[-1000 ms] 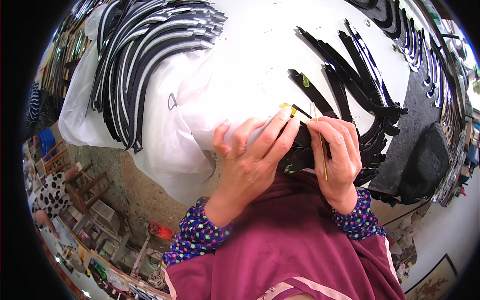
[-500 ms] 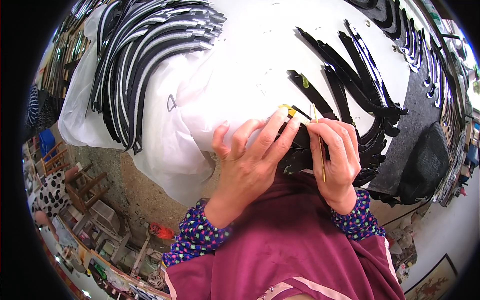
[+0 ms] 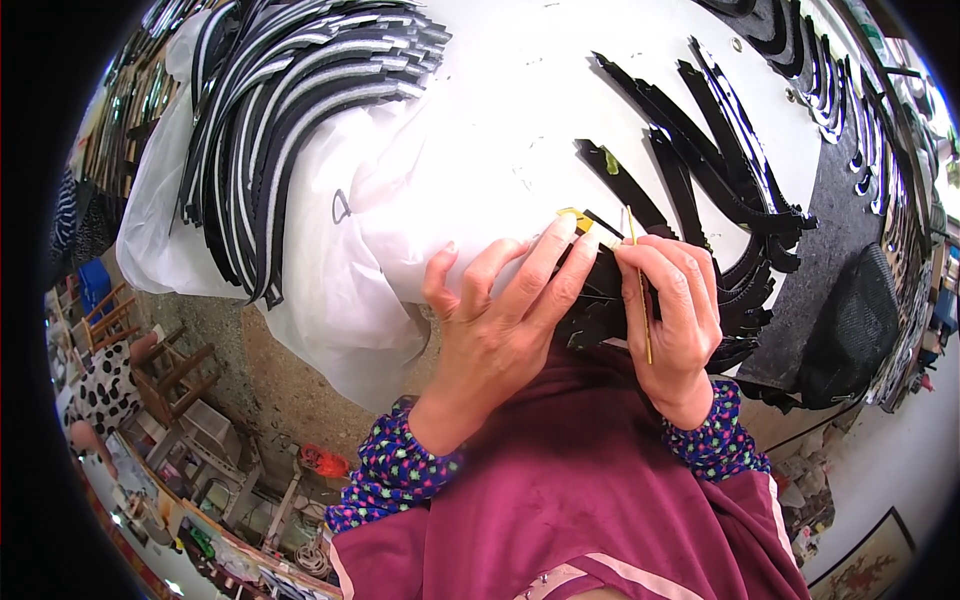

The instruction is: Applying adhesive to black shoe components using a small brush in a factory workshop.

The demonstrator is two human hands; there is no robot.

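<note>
My left hand is palm down at the near edge of the white table, with its index and middle fingertips pressed on the end of a black strip. A small yellow patch shows between those fingertips; the thumb is hidden. Pinched in my right hand is a thin yellow stick, standing nearly upright beside the strip's end. The right fingertips are close to the strip, but I cannot tell if they touch it. Dark pieces lie below, partly covered by both hands.
Several loose black strips fan out at the right. A thick bundle of curved black strips with pale stripes lies at the far left on white plastic sheeting. A black mesh bag is at the right edge; wooden stools stand on the floor.
</note>
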